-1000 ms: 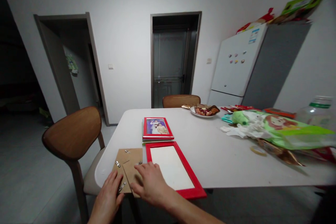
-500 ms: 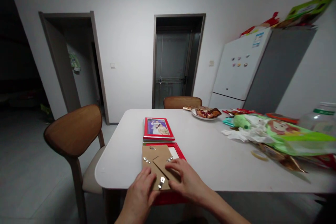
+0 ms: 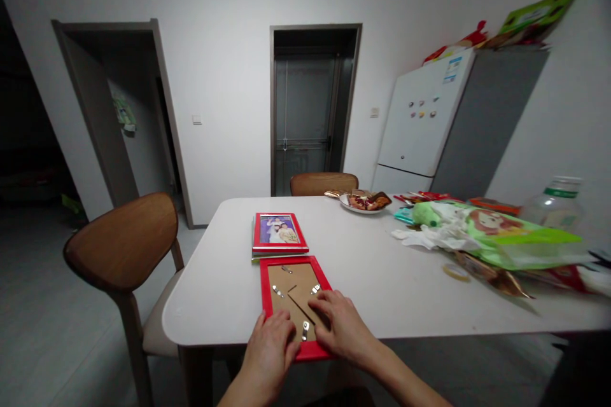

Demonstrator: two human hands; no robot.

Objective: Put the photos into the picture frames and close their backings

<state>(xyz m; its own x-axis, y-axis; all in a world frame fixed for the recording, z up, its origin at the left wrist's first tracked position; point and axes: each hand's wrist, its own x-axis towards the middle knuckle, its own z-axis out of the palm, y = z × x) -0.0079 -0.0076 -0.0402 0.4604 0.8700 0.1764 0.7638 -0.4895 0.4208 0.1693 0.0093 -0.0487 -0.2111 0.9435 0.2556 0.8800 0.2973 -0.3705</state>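
Observation:
A red photo frame [image 3: 266,281] lies face down at the table's near edge, its lower end jutting past the edge. Inside its border sits a brown backing board [image 3: 281,302] with a diagonal stand cut and several small metal clips [image 3: 305,331]. My left hand [image 3: 272,350] is closed at the frame's lower left corner, fingers bent over the border. On the right side, my right hand [image 3: 341,324] has its fingers curled at the board's right edge near a clip, thumb lower down. Just beyond lies a stack of photo frames, a red one with a photo [image 3: 280,232] on top.
The white table [image 3: 363,292] holds a plate of food [image 3: 365,202] at the back. To the right are a green plastic bag [image 3: 520,238], crumpled tissues [image 3: 434,236], a tape roll [image 3: 456,272] and a clear jar [image 3: 556,206]. A wooden chair [image 3: 126,241] stands left.
The backing board, earlier lying shifted left over the red frame, now sits within its border. Both hands stayed on it and moved slightly right in view. The camera view shifted a little.

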